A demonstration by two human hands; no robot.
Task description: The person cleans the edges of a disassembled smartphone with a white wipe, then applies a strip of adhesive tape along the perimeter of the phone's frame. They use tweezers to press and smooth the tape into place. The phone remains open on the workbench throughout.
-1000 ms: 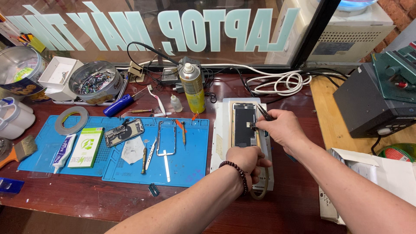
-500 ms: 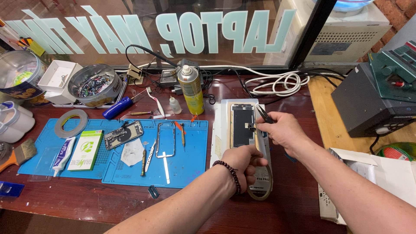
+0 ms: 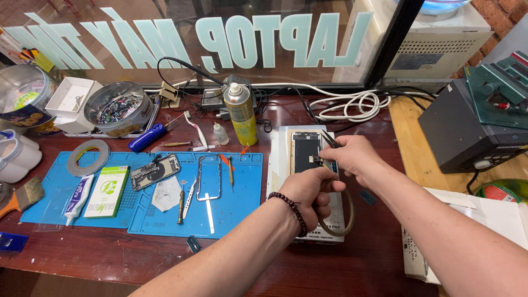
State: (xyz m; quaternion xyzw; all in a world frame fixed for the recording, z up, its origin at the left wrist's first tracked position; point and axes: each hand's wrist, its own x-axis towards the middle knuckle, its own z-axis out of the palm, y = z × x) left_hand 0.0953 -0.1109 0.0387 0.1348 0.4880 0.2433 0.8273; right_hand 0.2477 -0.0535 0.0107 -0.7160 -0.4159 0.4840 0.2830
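Note:
A dark phone screen (image 3: 304,151) lies face down on a white flat-topped machine (image 3: 279,170) at the middle of the desk. My right hand (image 3: 356,159) pinches thin black tweezers (image 3: 329,139), whose tips rest at the screen's right edge. My left hand (image 3: 309,192), with a bead bracelet on the wrist, is curled just below the screen. Its fingers are closed on a thin brownish band (image 3: 347,220) that loops out over the machine. The two hands touch each other.
A blue work mat (image 3: 242,203) to the left carries a phone body (image 3: 155,171), a metal frame (image 3: 209,177), small tools, a tape roll (image 3: 88,157) and a green box (image 3: 107,191). A yellow spray can (image 3: 241,113) stands behind. A black box (image 3: 467,132) and papers (image 3: 495,212) are on the right.
Both hands have stayed at the screen; my left hand has crept slightly up towards its lower edge. Nothing else has moved.

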